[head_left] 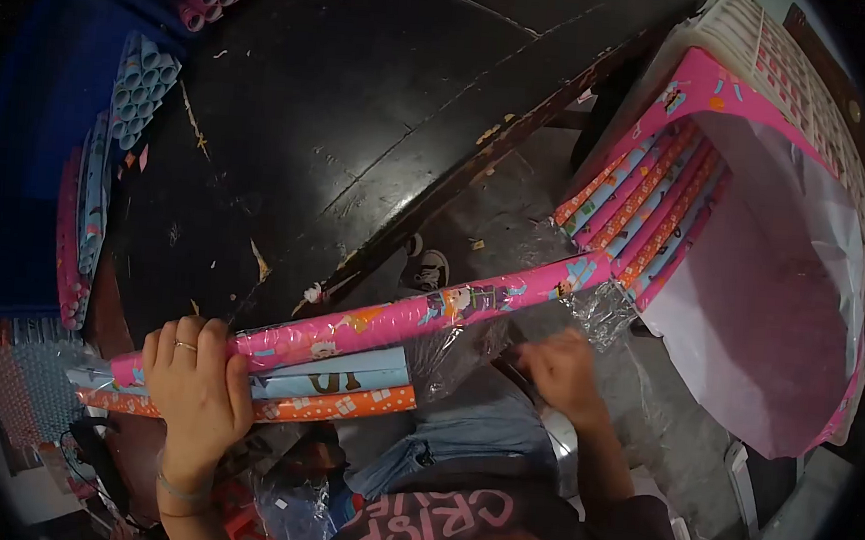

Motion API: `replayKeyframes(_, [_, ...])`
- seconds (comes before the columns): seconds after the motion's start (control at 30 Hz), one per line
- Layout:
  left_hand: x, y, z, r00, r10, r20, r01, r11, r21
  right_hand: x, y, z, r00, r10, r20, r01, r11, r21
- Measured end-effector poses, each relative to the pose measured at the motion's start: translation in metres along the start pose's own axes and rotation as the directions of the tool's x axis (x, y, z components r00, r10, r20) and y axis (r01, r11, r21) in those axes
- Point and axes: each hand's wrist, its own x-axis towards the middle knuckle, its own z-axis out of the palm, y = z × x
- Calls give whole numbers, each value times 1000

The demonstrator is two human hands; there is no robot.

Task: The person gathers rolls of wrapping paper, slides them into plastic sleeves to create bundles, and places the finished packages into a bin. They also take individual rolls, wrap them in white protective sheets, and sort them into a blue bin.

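Head view: my left hand (pixel 199 384) closes, palm down, over the left ends of a long, glossy pink printed paper roll (pixel 399 322), a light-blue paper roll (pixel 386 367) and an orange white-patterned paper roll (pixel 383 400). My right hand (pixel 561 374) is curled on the near side of the pink one, apart from it; whether it holds anything I cannot tell. I judge the rolls light, stiff lengthwise, easily dented, slick with clear plastic film (pixel 442 356), best cradled at mid-length. Outward stands a black tabletop (pixel 310 161).
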Motion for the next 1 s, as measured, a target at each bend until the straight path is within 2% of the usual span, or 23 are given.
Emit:
replayKeyframes(0.03, [0,-1,0,1000,3,-4,-3,1000,-3,-5,-4,-10,949,249,-193,-117,848,516])
replayKeyframes(0.07, [-1,-1,0,1000,5,6,-5,1000,-9,-6,-10,-21,813,541,-215,-64,450,891])
replayKeyframes(0.1, [-1,0,0,1000,12,8,-12,1000,6,5,-19,-33,861,407,-305,274,135,952])
replayKeyframes(0.13, [-2,-1,0,1000,23,7,-23,999,23,18,-27,-42,842,305,-445,521,-240,819])
replayKeyframes(0.17, [-2,0,0,1000,29,10,-29,999,21,15,-25,-43,922,215,-320,368,-243,897])
replayKeyframes(0.23, [-2,1,0,1000,20,19,-21,1000,19,29,-36,-26,881,434,-188,113,193,975])
replayKeyframes(0.3, [-2,3,-2,998,5,55,-6,1000,19,37,-52,-20,811,531,-245,147,221,964])
replayKeyframes(0.37, [-3,3,-2,996,-14,93,12,1000,16,38,-48,-11,876,418,-241,91,347,934])
replayKeyframes(0.4, [-2,2,-1,999,6,50,-7,1000,20,36,-46,-6,872,336,-356,117,563,818])
replayKeyframes(0.43, [-1,2,0,1000,25,7,-25,999,24,35,-43,-4,869,341,-358,117,561,820])
replayKeyframes(0.5, [-2,3,0,999,34,13,-35,999,28,36,-41,-1,745,323,-584,121,796,594])
replayKeyframes(0.53, [-1,3,0,999,36,16,-37,999,32,36,-44,-5,742,324,-587,124,795,594])
replayKeyframes(0.6, [0,3,0,999,32,27,-33,999,23,35,-54,-15,760,152,-632,582,273,766])
replayKeyframes(0.63, [-1,3,0,999,28,35,-29,1000,12,30,-41,-20,833,-125,-540,544,-4,839])
replayKeyframes(0.67, [-1,3,0,999,29,36,-29,999,14,27,-38,-23,832,-124,-540,544,-6,839])
replayKeyframes(0.7, [-1,3,0,999,22,38,-22,1000,8,25,-38,-27,905,117,-410,412,1,911])
replayKeyframes(0.73, [-1,2,0,999,14,40,-15,1000,2,26,-37,-31,904,349,-247,273,-26,962])
replayKeyframes(0.77, [-2,2,0,999,13,40,-13,1000,3,32,-31,-33,900,398,-180,223,-63,973])
replayKeyframes(0.8, [-4,2,0,998,16,53,-16,1000,11,32,-31,-28,901,395,-180,222,-63,973])
replayKeyframes(0.87, [-6,2,1,998,12,67,-14,1000,21,31,-32,-20,968,182,-172,119,272,955])
replayKeyframes(0.9, [-6,0,1,998,21,66,-23,999,22,34,-32,-27,983,4,-185,152,554,818])
replayKeyframes(0.93, [-5,0,2,998,33,62,-34,999,21,37,-40,-40,983,6,-185,150,556,818])
replayKeyframes(1.0, [-4,0,2,997,39,67,-40,999,18,45,-57,-59,946,-229,231,-33,642,766])
